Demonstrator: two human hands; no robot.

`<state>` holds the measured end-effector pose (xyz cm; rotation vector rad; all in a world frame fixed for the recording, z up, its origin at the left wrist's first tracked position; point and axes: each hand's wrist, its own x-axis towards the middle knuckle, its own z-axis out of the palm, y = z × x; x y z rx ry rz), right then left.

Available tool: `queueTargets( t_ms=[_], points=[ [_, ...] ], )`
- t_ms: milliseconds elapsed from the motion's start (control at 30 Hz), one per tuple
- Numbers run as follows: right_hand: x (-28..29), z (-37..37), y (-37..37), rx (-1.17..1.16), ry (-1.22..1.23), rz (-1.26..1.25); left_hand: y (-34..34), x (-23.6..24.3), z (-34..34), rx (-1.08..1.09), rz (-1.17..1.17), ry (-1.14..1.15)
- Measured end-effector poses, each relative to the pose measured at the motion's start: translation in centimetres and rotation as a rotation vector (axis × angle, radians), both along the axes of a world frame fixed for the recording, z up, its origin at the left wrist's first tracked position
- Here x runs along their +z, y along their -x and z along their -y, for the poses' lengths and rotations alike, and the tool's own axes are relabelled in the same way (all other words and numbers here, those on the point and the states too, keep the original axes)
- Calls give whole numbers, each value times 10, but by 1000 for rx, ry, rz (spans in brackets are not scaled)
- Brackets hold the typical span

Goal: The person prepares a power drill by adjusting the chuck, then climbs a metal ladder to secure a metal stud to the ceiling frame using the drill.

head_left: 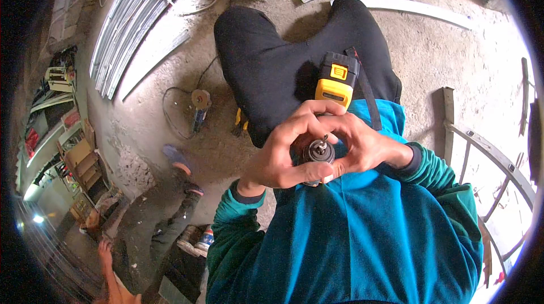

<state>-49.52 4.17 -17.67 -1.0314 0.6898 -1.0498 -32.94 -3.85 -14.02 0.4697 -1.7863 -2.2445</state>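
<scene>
A yellow and black cordless drill (336, 92) is held close to my body, its chuck (318, 155) pointing up at me. A short bit tip stands in the chuck's jaws. The fingers of my left hand (286, 148) curve round the chuck from the left, with the thumb across its near side. From the other side my right hand (362, 144) closes on it, its thumb meeting the left one. The drill's battery end lies over my dark trousers, with a black strap (368, 91) beside it. My hands hide the drill's handle and most of its body.
An angle grinder (200, 108) with its cord lies on the concrete floor to the left. Long metal profiles (136, 26) are stacked beyond it; others (391, 6) lie far right. A metal frame (493, 154) stands at right. Another person's leg (175, 213) is at lower left.
</scene>
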Motion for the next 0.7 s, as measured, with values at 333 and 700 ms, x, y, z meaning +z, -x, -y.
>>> queueTargets(
  t_ms=[333, 700],
  points=[
    [11, 9, 31, -43, 226, -287, -3, -14, -36, 263, 4, -145],
    [17, 11, 47, 29, 181, -321, 11, -17, -54, 351, 92, 227]
  ],
)
